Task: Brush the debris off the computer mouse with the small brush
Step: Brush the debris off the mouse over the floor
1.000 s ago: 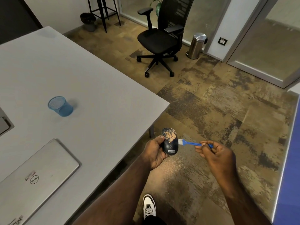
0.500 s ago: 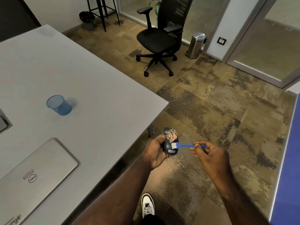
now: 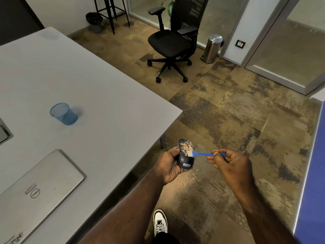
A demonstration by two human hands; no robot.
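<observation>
A dark computer mouse with a white label is held upright in my left hand, off the table's corner and above the floor. Tan debris covers its upper part. My right hand pinches the handle of a small blue brush. The brush's white bristles rest on the mouse just below the debris patch. Fine tan dust lies scattered on the carpet under my hands.
A grey table fills the left, carrying a blue mesh cup and a shut silver laptop. A black office chair and a steel bin stand beyond. A blue edge runs along the right. My shoe is below.
The brush has swept from beside the mouse onto its face. The debris patch has shrunk toward the top of the mouse, and more dust lies on the floor.
</observation>
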